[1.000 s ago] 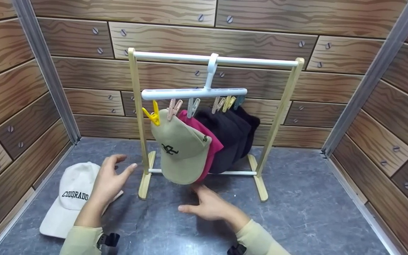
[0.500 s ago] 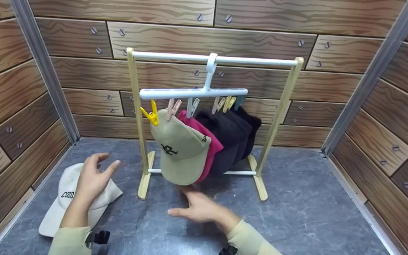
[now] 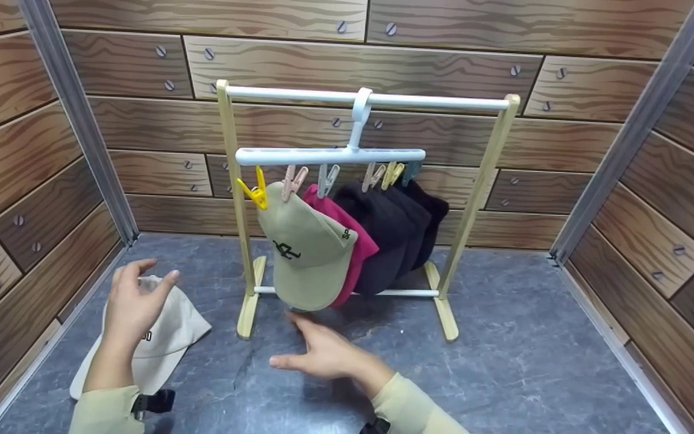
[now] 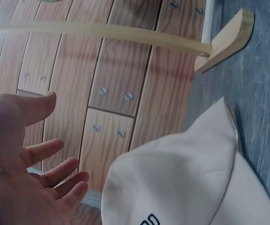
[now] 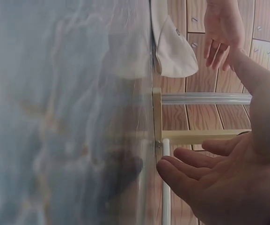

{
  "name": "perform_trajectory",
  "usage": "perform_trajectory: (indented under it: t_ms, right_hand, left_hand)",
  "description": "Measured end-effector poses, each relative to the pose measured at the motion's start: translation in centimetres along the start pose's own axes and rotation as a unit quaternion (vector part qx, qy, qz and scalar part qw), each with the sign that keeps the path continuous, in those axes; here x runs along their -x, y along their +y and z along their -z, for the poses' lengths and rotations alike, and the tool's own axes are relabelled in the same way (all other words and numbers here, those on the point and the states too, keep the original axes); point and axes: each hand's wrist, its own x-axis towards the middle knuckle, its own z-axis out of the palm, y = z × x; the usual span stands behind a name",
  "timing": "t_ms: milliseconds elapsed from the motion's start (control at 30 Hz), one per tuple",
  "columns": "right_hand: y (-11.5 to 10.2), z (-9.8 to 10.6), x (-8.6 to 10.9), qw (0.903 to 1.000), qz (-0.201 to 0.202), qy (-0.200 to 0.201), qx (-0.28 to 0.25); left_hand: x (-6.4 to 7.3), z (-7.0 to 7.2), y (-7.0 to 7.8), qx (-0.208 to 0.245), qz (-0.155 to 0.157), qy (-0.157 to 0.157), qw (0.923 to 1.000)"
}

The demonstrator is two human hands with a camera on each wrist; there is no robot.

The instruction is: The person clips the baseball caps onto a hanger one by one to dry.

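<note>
A white baseball cap (image 3: 166, 325) with dark lettering lies on the grey surface at the left. Above it my left hand (image 3: 130, 307) hovers with loosely spread fingers, hiding part of the cap; in the left wrist view a gap shows between hand and cap (image 4: 172, 173). Low over the surface, in front of the rack, my right hand (image 3: 332, 352) points left with its fingers extended, holding nothing. Nearest to it hangs a beige cap (image 3: 311, 259) with a dark emblem, pinched by a pink clothespin (image 3: 291, 184). Behind that hang a magenta cap (image 3: 364, 250) and several dark caps (image 3: 389, 235).
A wooden rack (image 3: 473, 199) with white rods carries a white clip hanger (image 3: 329, 158). A yellow clip (image 3: 255, 191) hangs at the hanger's left end, beside the beige cap. Wood-patterned walls (image 3: 359, 66) enclose the back and both sides.
My left hand has moved left, from beside the white cap to above it. My right hand has shifted left along the front of the rack. The hanging caps stay in place.
</note>
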Motion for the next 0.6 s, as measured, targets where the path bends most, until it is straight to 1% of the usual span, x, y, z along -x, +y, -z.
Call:
perform_trajectory:
  t_ms: [100,200,333,467,600]
  right_hand:
    - [-0.4,-0.2,-0.2,1.0000,0.000,-0.001,-0.002]
    - [-0.7,-0.4,-0.4,1.0000,0.002,-0.004,-0.007]
    - [-1.1,-0.7,-0.8,0.9998,0.010,0.000,-0.018]
    - [-1.4,-1.1,-1.2,0.9991,0.022,0.005,-0.036]
    - [-1.7,-1.5,-1.8,0.9987,0.025,0.003,-0.044]
  left_hand:
    - [-0.1,0.3,-0.5,-0.013,0.001,0.015,0.9998]
    - [-0.3,0.5,-0.9,-0.016,-0.004,0.028,0.9995]
    - [-0.5,0.7,-1.4,-0.006,-0.006,0.041,0.9991]
    - [-0.5,0.9,-1.9,0.000,0.006,0.049,0.9988]
    - [-0.4,1.2,-2.3,-0.008,0.016,0.053,0.9984]
